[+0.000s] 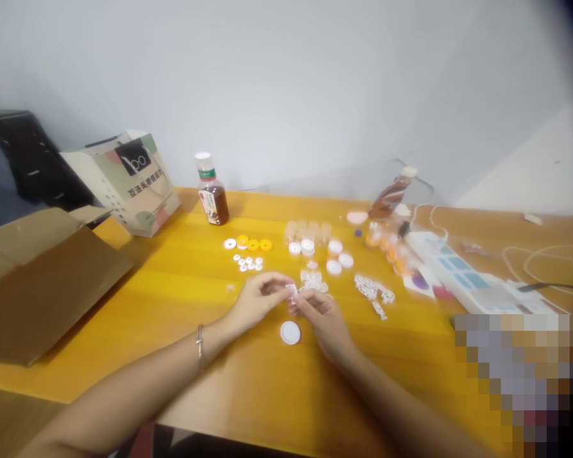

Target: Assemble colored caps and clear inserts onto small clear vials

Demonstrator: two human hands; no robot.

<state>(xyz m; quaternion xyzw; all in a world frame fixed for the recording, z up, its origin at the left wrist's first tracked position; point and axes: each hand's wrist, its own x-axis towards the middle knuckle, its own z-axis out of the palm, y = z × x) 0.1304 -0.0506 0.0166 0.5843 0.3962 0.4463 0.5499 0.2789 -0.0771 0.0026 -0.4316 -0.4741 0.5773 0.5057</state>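
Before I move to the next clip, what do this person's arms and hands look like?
Both forearms are bare, with no sleeves in view. The left hand and right hand wear no gloves. A thin, metallic-looking bracelet circles the left wrist; its finer detail is too blurred to make out. The right wrist shows nothing worn.

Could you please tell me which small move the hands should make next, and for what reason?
Probably lower the small white piece toward the white disc. The left hand and right hand meet at the piece with their fingertips, and the disc lies close by on the table, nearer to the person than the piece.
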